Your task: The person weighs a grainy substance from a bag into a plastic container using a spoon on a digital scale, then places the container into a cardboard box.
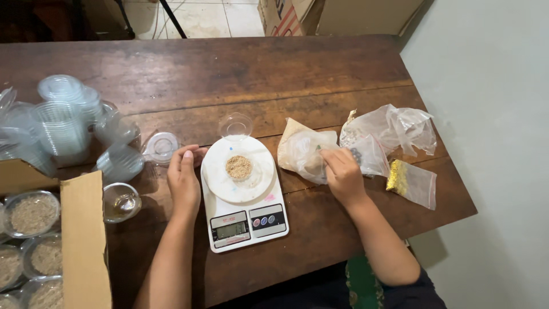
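The left hand (pixel 184 177) lies flat and relaxed on the tabletop (pixel 194 74), its grip loose and holding nothing, fingers stretched forward and just touching the left edge of a white kitchen scale (pixel 243 197). Right beside that grip, on the scale's round plate, stands a small clear cup (pixel 239 167) holding a little heap of tan grain. Just past the plate, farther from the person, sits an empty clear cup (pixel 235 126), and ahead of the left fingertips lies a round clear lid (pixel 162 146). The right hand (pixel 343 174) rests across the scale from the left, its grip closed narrow, fingers pinched on the mouth of a clear plastic bag of pale grain (pixel 303 151) that lies on the tabletop just left of that grip. Beyond the right grip, touching the fingers, is a small bag with dark contents (pixel 366 154), with crumpled empty bags (pixel 394 126) behind it and a bag of yellow bits (pixel 410 182) to its right. Out past the left grip are stacked clear cups (pixel 63 123), a shallow empty cup (pixel 121 201), and a cardboard box (pixel 83 240) with filled, lidded cups (pixel 33 214).
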